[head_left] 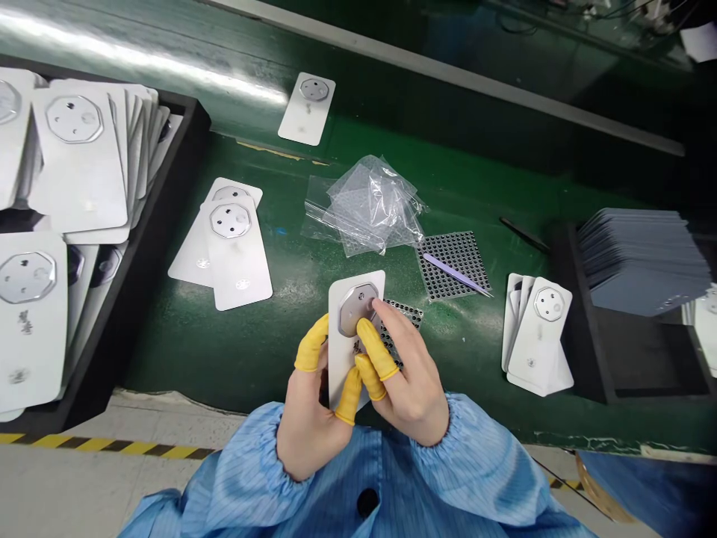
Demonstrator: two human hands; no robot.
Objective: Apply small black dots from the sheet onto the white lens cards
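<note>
A white phone back cover (pixel 339 373) with a silver octagonal camera plate is held tilted up above the bench. My left hand (pixel 314 418) grips it from its left and lower edges, yellow finger cots on the thumb and a finger. On the cover's right side rests my right hand (pixel 406 381), its cot-covered thumb and finger bent against the face. A bare fingertip of that hand touches the right part of the octagonal plate, covering what lies under it. Partly hidden behind the right hand lies a sheet of small black rings (pixel 411 315).
Purple tweezers (pixel 456 274) lie on another dotted sheet (pixel 442 288), beside clear plastic bags (pixel 373 202). Covers lie at the left (pixel 240 261), right (pixel 541 336) and back (pixel 308 112). Black trays hold white covers (pixel 81 172) and grey sheets (pixel 644 261). Dark tweezers (pixel 523 234) lie near the right tray.
</note>
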